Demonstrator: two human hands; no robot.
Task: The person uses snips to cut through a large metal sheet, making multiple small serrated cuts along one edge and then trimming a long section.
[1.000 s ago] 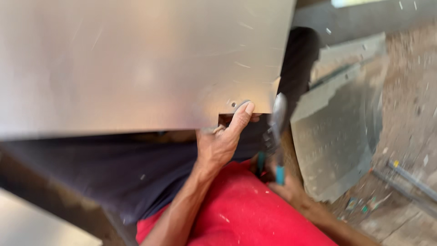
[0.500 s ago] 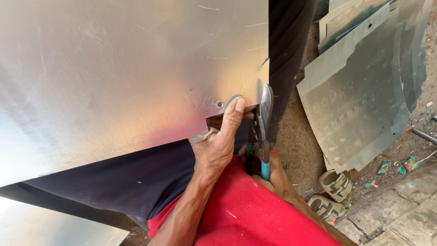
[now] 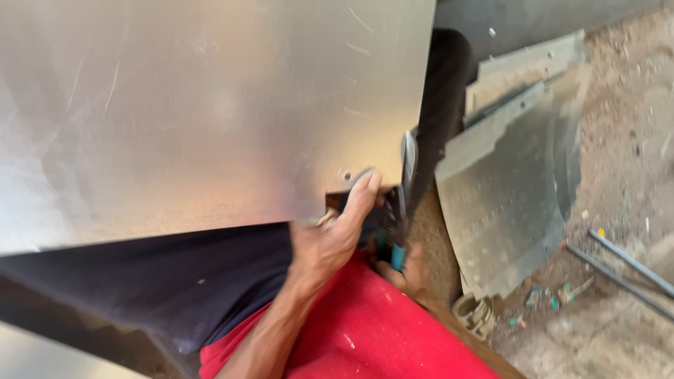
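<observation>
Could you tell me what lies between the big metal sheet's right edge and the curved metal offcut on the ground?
In the head view, the snips in the right hand and a dark-trousered leg lie between the sheet and the offcut.

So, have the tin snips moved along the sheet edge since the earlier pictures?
Cannot tell. The tin snips stand at the right edge of the metal sheet, beside the notch and the left hand, as before; the head camera itself shifted.
</observation>
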